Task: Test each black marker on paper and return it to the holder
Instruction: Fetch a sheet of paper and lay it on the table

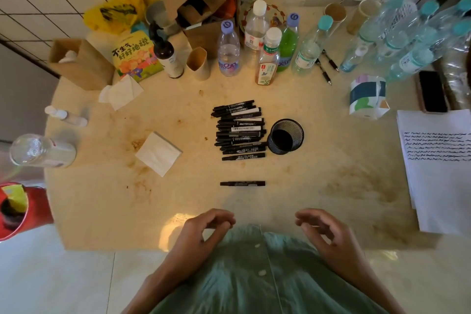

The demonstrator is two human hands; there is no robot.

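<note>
Two hands are held low at the near table (102,201) edge, nothing gripped. Left hand (204,227): fingers loosely curled, thumb and fingertips close but empty. Right hand (323,229): fingers loosely curled, likewise empty. One marker (242,183) is seen lying alone, capped, crosswise, just beyond the fingertips of both hands and between them. Marker pile (239,130) is stacked farther out past the lone marker, well apart from the fingers. Holder (286,136), black mesh, is seen tilted, touching the pile's right side; whether anything is inside cannot be told. Paper (438,173), marked with rows of black squiggles, is laid at the table's right edge, well right of the right fingers. Bottles (267,56) are ranged along the far side, beyond the pile.
</note>
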